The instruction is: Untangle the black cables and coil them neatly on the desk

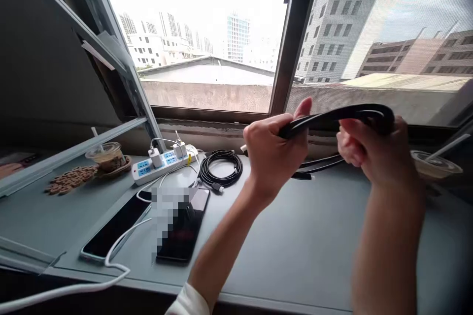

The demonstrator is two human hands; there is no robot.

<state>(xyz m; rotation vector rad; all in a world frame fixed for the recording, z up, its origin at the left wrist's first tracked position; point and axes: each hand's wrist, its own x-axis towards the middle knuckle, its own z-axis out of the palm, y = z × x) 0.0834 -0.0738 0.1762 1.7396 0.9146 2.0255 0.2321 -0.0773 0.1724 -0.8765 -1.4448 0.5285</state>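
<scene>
Raised above the desk, a black cable (343, 111) in a folded bundle arches between my two hands. My left hand (277, 147) is closed around its left end, thumb pointing up. Around the right end, my right hand (377, 152) is closed, its fingers curled toward me. A small light-coloured tip sticks out to the left of my left hand. Below and behind the hands, more black cable (321, 161) lies on the desk, partly hidden by them. To the left of my left hand rests a coiled black cable (220, 170) with its plug showing.
Two phones (116, 226) (185, 231) lie on the grey desk (288, 256). Behind them a white power strip (164, 163) holds chargers with white cords. Drink cups (107, 157) (436, 165) stand at both sides, a beaded mat (72, 179) at left. A window runs behind.
</scene>
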